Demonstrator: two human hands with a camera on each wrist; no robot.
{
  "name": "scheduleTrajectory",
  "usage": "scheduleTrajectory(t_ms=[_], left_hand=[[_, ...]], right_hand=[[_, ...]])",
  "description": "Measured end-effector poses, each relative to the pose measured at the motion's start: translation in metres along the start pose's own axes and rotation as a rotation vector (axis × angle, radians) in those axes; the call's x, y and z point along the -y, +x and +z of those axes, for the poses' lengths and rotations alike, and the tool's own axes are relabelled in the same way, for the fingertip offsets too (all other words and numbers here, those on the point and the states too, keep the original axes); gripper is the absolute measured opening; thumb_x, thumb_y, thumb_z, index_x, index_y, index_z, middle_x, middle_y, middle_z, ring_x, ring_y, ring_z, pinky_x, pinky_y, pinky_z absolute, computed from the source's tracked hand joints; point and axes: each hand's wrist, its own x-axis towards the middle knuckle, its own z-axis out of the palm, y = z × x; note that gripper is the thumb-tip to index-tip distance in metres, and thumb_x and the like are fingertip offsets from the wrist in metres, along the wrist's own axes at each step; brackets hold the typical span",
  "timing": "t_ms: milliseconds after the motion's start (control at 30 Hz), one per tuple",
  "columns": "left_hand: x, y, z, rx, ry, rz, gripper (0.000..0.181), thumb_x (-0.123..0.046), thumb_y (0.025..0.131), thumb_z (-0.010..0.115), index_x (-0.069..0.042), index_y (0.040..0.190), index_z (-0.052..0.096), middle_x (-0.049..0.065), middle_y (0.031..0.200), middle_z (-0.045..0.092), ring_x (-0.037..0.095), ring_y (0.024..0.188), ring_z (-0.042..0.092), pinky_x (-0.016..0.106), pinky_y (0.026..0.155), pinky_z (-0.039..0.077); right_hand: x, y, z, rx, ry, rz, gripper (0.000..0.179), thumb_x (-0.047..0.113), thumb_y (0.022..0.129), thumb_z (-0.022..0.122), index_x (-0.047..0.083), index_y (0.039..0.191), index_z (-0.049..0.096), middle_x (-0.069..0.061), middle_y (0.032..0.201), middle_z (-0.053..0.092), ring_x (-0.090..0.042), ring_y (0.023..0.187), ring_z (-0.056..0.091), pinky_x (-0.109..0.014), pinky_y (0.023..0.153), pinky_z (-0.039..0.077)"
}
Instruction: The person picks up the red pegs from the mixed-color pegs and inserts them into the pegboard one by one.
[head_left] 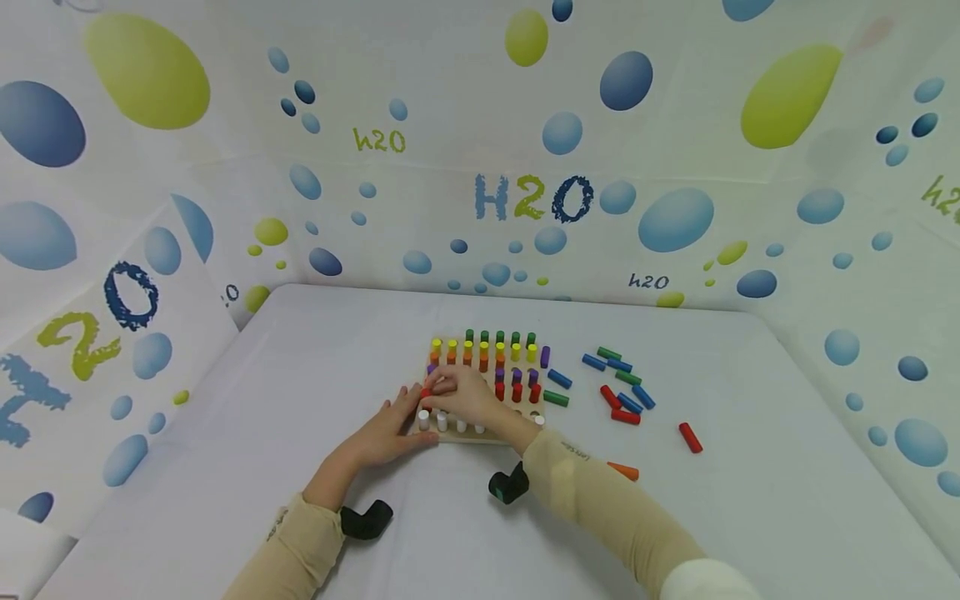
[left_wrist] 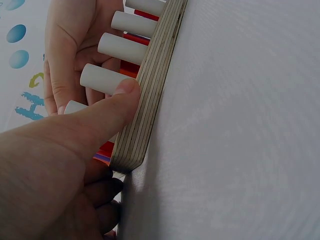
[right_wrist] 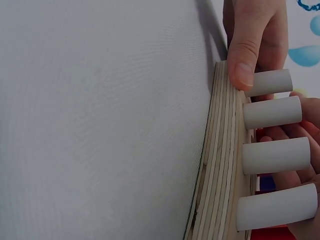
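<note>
A wooden pegboard (head_left: 487,441) lies on the table with rows of coloured pegs standing in it. My left hand (head_left: 381,439) grips its front left corner: the thumb (left_wrist: 127,89) presses at the front edge by the white pegs (left_wrist: 122,48), the other fingers lie along the left side. Reaching over the board, my right hand (head_left: 467,396) pinches a red peg (head_left: 426,394) at the left end of the red row. That hand covers the middle of the purple and red rows. In the right wrist view the layered board edge (right_wrist: 215,150) and white pegs (right_wrist: 276,155) stand close.
Loose blue pegs (head_left: 559,378), green pegs (head_left: 556,398) and red pegs (head_left: 626,417) lie right of the board. One red peg (head_left: 691,437) lies farther right. An orange peg (head_left: 623,472) lies beside the right sleeve. A purple peg (head_left: 545,357) is at the board's right edge.
</note>
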Motion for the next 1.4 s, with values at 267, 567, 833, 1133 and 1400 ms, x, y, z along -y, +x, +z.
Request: scheduleTrajectory(t_ms=[267, 567, 833, 1133, 1400], left_hand=[[0.002, 0.001, 0.001, -0.005, 0.012, 0.009, 0.091, -0.047, 0.084, 0.060, 0.003, 0.144, 0.013, 0.019, 0.149, 0.012, 0.035, 0.137, 0.002, 0.053, 0.109, 0.001], [0.002, 0.000, 0.000, -0.013, 0.004, 0.019, 0.091, -0.046, 0.084, 0.061, 0.005, 0.143, 0.014, 0.020, 0.149, 0.013, 0.036, 0.137, 0.003, 0.053, 0.109, 0.002], [0.001, -0.001, 0.000, -0.012, 0.004, 0.020, 0.091, -0.045, 0.084, 0.061, 0.004, 0.144, 0.013, 0.019, 0.149, 0.012, 0.035, 0.137, 0.002, 0.053, 0.109, 0.002], [0.000, -0.001, -0.001, -0.012, -0.001, 0.002, 0.091, -0.046, 0.084, 0.061, 0.003, 0.144, 0.013, 0.019, 0.150, 0.012, 0.035, 0.137, 0.002, 0.052, 0.109, 0.002], [0.001, 0.001, 0.000, -0.004, 0.000, -0.009, 0.092, -0.047, 0.084, 0.061, 0.003, 0.144, 0.013, 0.019, 0.150, 0.012, 0.034, 0.138, 0.002, 0.050, 0.110, 0.002]], right_hand=[[-0.001, -0.003, -0.002, 0.017, -0.042, 0.003, 0.009, 0.013, 0.082, 0.069, 0.011, 0.088, 0.062, -0.002, 0.098, 0.069, -0.012, 0.091, 0.064, -0.026, 0.083, 0.050], [-0.002, -0.003, 0.001, 0.012, -0.066, -0.001, 0.010, 0.012, 0.081, 0.069, 0.010, 0.086, 0.061, -0.003, 0.097, 0.068, -0.012, 0.090, 0.064, -0.023, 0.079, 0.051], [0.000, -0.006, -0.002, 0.040, -0.113, -0.010, 0.011, 0.013, 0.083, 0.068, 0.008, 0.093, 0.067, -0.001, 0.096, 0.068, -0.011, 0.092, 0.063, -0.020, 0.079, 0.050], [0.000, -0.014, -0.015, 0.049, -0.115, 0.002, 0.021, 0.022, 0.084, 0.067, 0.011, 0.102, 0.067, 0.003, 0.099, 0.067, -0.008, 0.093, 0.062, -0.021, 0.081, 0.049], [0.001, -0.025, -0.030, 0.040, -0.105, -0.012, 0.027, 0.023, 0.083, 0.068, 0.007, 0.105, 0.067, 0.000, 0.102, 0.068, -0.010, 0.095, 0.062, -0.023, 0.082, 0.050]])
